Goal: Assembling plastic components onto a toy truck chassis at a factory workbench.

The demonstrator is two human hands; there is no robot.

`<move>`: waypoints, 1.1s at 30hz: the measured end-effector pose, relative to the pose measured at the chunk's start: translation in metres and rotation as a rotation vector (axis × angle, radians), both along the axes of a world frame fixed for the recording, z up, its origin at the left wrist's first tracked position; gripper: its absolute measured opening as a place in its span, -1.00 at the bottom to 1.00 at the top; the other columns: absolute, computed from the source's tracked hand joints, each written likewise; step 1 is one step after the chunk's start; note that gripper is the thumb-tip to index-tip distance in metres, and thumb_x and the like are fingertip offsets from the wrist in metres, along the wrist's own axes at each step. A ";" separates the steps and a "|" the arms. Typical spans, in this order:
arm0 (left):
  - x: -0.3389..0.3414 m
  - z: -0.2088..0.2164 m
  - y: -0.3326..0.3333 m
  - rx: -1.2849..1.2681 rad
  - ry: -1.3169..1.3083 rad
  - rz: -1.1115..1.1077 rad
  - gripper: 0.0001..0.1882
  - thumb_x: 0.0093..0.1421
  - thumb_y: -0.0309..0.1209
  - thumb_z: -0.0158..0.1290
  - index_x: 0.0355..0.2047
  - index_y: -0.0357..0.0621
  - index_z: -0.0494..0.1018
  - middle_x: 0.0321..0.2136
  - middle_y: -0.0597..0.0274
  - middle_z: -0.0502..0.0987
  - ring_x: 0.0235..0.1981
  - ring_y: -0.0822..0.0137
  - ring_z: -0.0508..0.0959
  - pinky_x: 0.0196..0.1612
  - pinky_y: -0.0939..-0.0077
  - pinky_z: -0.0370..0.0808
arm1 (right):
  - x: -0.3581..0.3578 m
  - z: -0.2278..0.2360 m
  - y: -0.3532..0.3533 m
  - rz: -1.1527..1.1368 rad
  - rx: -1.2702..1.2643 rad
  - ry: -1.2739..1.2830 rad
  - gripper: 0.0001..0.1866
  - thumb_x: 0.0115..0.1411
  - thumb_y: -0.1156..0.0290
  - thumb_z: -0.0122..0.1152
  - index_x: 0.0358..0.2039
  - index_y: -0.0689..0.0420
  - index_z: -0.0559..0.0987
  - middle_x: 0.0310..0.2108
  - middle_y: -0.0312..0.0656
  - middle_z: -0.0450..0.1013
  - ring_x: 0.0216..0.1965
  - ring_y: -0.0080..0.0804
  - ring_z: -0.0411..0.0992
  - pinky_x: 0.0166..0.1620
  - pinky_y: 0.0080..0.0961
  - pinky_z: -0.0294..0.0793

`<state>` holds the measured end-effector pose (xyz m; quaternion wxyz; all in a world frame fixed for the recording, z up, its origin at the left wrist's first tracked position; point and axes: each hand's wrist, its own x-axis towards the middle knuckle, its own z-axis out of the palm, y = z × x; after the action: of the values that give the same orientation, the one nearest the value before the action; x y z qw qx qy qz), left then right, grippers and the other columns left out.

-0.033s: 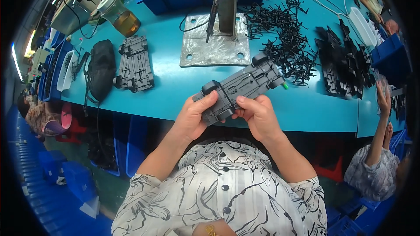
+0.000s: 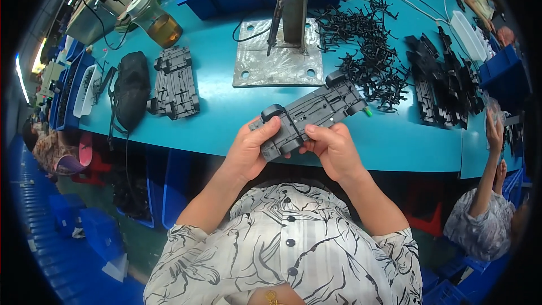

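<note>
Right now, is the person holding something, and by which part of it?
A grey plastic car base. The left grip is at its left end; the right grip is on its long near edge, about the middle.

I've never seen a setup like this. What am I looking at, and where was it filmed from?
There is no robot here, just a person working bare-handed. A wide fisheye camera on their head looks down, so straight edges bend. The left hand and right hand together hold a dark grey molded piece. On the turquoise table, a similar grey piece and a black pouch lie to the left; a metal stand is ahead; small black parts are heaped to its right.
</note>
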<state>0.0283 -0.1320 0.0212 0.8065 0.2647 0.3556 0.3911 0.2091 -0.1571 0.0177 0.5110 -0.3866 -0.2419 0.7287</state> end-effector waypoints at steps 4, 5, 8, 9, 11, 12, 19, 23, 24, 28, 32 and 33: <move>0.000 -0.005 0.007 0.046 0.030 0.065 -0.61 0.26 -0.14 -0.05 -0.11 -0.23 0.32 -0.29 0.13 0.51 -0.37 0.35 0.54 -0.46 0.49 0.50 | 0.002 -0.002 0.012 0.081 -0.028 0.006 -0.75 0.09 0.44 0.12 -0.23 0.30 0.48 -0.33 -0.17 0.48 -0.35 -0.41 0.44 -0.32 -0.46 0.43; 0.000 -0.006 0.009 0.051 0.026 0.069 -0.61 0.26 -0.14 -0.05 -0.11 -0.23 0.32 -0.29 0.13 0.51 -0.37 0.35 0.54 -0.46 0.49 0.50 | 0.002 -0.004 0.014 0.085 -0.024 0.002 -0.75 0.09 0.44 0.12 -0.23 0.30 0.48 -0.33 -0.17 0.48 -0.35 -0.41 0.44 -0.32 -0.46 0.43; -0.002 -0.008 0.014 0.078 0.011 0.064 -0.55 0.27 -0.04 -0.12 -0.11 -0.21 0.32 -0.30 0.15 0.51 -0.38 0.36 0.54 -0.49 0.48 0.49 | 0.001 -0.009 0.021 0.119 -0.021 0.006 -0.76 0.09 0.45 0.11 -0.22 0.27 0.47 -0.33 -0.18 0.48 -0.35 -0.42 0.43 -0.32 -0.45 0.42; -0.002 -0.010 0.016 0.071 0.022 0.063 -0.54 0.28 -0.02 -0.15 -0.10 -0.20 0.32 -0.30 0.15 0.51 -0.38 0.35 0.54 -0.50 0.48 0.49 | -0.001 -0.008 0.023 0.105 0.003 0.010 -0.76 0.09 0.45 0.10 -0.21 0.25 0.46 -0.32 -0.18 0.48 -0.34 -0.42 0.43 -0.32 -0.45 0.41; -0.003 -0.009 0.020 0.069 0.029 0.069 -0.52 0.28 0.00 -0.19 -0.10 -0.19 0.32 -0.30 0.16 0.51 -0.39 0.35 0.54 -0.50 0.48 0.48 | -0.004 -0.008 0.026 0.098 0.033 0.010 -0.76 0.09 0.46 0.09 -0.20 0.24 0.46 -0.32 -0.18 0.48 -0.34 -0.42 0.43 -0.32 -0.45 0.41; -0.002 -0.008 0.023 0.059 0.007 0.067 -0.52 0.28 0.00 -0.18 -0.10 -0.20 0.32 -0.31 0.16 0.52 -0.40 0.35 0.55 -0.51 0.48 0.48 | -0.005 -0.008 0.028 0.082 0.057 0.003 -0.76 0.09 0.47 0.09 -0.20 0.22 0.45 -0.32 -0.18 0.47 -0.33 -0.42 0.43 -0.31 -0.45 0.40; -0.013 -0.012 0.043 0.016 -0.069 0.048 -0.53 0.28 -0.02 -0.18 -0.11 -0.20 0.35 -0.34 0.14 0.53 -0.45 0.31 0.55 -0.55 0.48 0.46 | -0.014 -0.011 0.049 0.099 0.096 -0.005 -0.80 0.09 0.48 0.07 -0.25 0.23 0.47 -0.32 -0.18 0.47 -0.33 -0.42 0.42 -0.29 -0.46 0.39; -0.012 -0.009 0.057 0.012 -0.028 0.043 -0.53 0.28 -0.02 -0.18 -0.12 -0.20 0.35 -0.34 0.13 0.53 -0.47 0.29 0.55 -0.57 0.48 0.44 | -0.014 -0.018 0.063 0.085 0.066 -0.001 -0.86 0.09 0.48 0.07 -0.35 0.24 0.50 -0.35 -0.18 0.48 -0.33 -0.41 0.42 -0.29 -0.45 0.38; -0.013 -0.009 0.061 0.014 -0.017 0.038 -0.54 0.28 -0.02 -0.18 -0.13 -0.19 0.36 -0.34 0.12 0.54 -0.47 0.28 0.55 -0.57 0.48 0.43 | -0.014 -0.018 0.067 0.076 0.066 -0.001 -0.88 0.09 0.47 0.07 -0.39 0.24 0.51 -0.37 -0.18 0.48 -0.35 -0.41 0.42 -0.29 -0.45 0.38; -0.016 -0.005 0.078 0.021 -0.002 -0.021 -0.53 0.28 -0.01 -0.20 -0.14 -0.18 0.37 -0.36 0.10 0.55 -0.47 0.25 0.55 -0.56 0.46 0.43 | -0.017 -0.026 0.080 0.046 0.078 0.038 -0.88 0.10 0.47 0.07 -0.48 0.24 0.52 -0.42 -0.18 0.48 -0.39 -0.39 0.40 -0.29 -0.44 0.37; -0.021 -0.005 0.094 0.053 0.010 -0.091 -0.51 0.27 0.00 -0.21 -0.13 -0.19 0.37 -0.37 0.09 0.55 -0.47 0.23 0.56 -0.55 0.45 0.43 | -0.020 -0.032 0.088 0.036 0.110 0.044 -0.88 0.09 0.45 0.08 -0.47 0.23 0.52 -0.43 -0.18 0.47 -0.40 -0.40 0.39 -0.29 -0.44 0.37; -0.023 -0.005 0.097 0.063 0.020 -0.122 -0.51 0.27 0.01 -0.22 -0.13 -0.19 0.37 -0.37 0.09 0.55 -0.47 0.23 0.56 -0.56 0.45 0.44 | -0.020 -0.032 0.088 0.040 0.122 0.064 -0.88 0.09 0.44 0.09 -0.45 0.23 0.52 -0.43 -0.19 0.47 -0.39 -0.41 0.39 -0.28 -0.44 0.37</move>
<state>0.0051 -0.0350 0.0166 0.8165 0.3151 0.3344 0.3496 0.1891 -0.0687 -0.0148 0.5265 -0.3263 -0.2770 0.7345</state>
